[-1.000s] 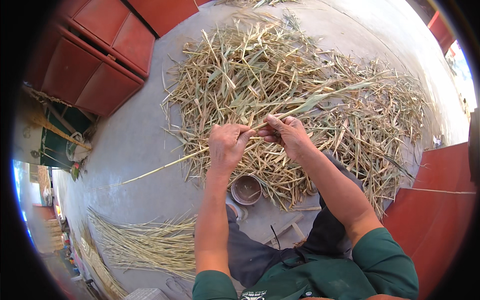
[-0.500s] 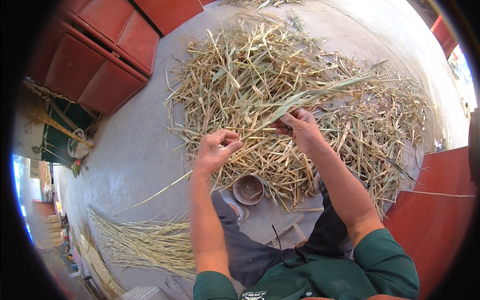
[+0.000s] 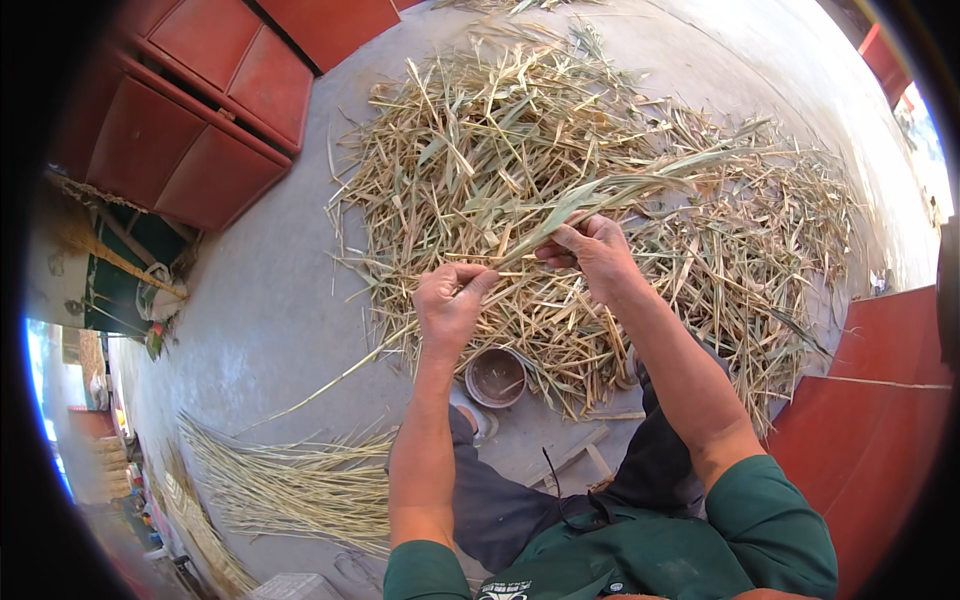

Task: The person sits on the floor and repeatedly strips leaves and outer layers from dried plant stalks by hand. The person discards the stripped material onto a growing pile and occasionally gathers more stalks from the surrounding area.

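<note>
The right hand [image 3: 598, 255] pinches a long pale-green reed stalk with dry leaves [image 3: 610, 192] above the heap of cut straw [image 3: 560, 150] on the concrete floor. The left hand [image 3: 450, 300], grip loosely curled, holds a thin strand (hard to make out). Pulled unevenly, the brittle stalk could snap or slip.

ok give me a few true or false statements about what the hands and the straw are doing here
1. The right hand grips a long green leafy stalk that runs up and to the right. True.
2. The left hand rests flat on the concrete floor. False: it is raised over the pile of dry straw, fingers curled, with a thin stem trailing down to the left from it.
3. A small round bowl sits on the floor near the person's knees. True.
4. The neat bundle of stripped stems lies on top of the big pile. False: it lies apart, on the concrete floor at lower left.
</note>
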A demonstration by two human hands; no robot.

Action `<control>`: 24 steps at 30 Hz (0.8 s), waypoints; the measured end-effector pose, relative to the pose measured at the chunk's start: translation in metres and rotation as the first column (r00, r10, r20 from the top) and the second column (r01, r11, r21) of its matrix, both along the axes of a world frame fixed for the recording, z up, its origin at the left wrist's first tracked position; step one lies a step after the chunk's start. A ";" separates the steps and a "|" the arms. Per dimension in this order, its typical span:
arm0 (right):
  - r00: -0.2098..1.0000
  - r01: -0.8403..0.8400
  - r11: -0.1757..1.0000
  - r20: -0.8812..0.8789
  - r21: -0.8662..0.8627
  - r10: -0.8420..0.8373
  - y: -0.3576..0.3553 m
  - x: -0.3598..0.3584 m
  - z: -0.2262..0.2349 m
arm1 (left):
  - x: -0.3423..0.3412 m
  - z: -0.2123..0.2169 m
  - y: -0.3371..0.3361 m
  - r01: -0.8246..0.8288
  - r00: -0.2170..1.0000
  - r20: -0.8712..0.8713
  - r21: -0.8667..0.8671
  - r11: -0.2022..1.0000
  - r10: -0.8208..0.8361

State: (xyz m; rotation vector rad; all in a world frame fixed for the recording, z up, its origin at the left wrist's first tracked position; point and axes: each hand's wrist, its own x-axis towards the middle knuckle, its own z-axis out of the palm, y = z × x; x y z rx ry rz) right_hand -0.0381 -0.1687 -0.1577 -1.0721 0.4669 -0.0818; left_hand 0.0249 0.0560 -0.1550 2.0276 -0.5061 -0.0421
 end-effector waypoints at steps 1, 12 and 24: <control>1.000 0.012 1.000 -0.007 0.002 -0.012 -0.002 0.000 -0.006 | 0.004 0.003 0.001 -0.098 0.992 -0.090 -0.164 0.982 0.083; 0.997 0.064 0.998 -0.029 -0.028 -0.065 -0.023 0.000 -0.015 | 0.057 -0.005 0.058 -0.343 0.784 0.618 0.350 0.872 0.060; 0.976 0.204 0.974 -0.060 -0.095 -0.210 -0.040 0.001 0.000 | 0.029 0.022 0.028 0.261 0.964 -0.175 0.463 0.847 -0.202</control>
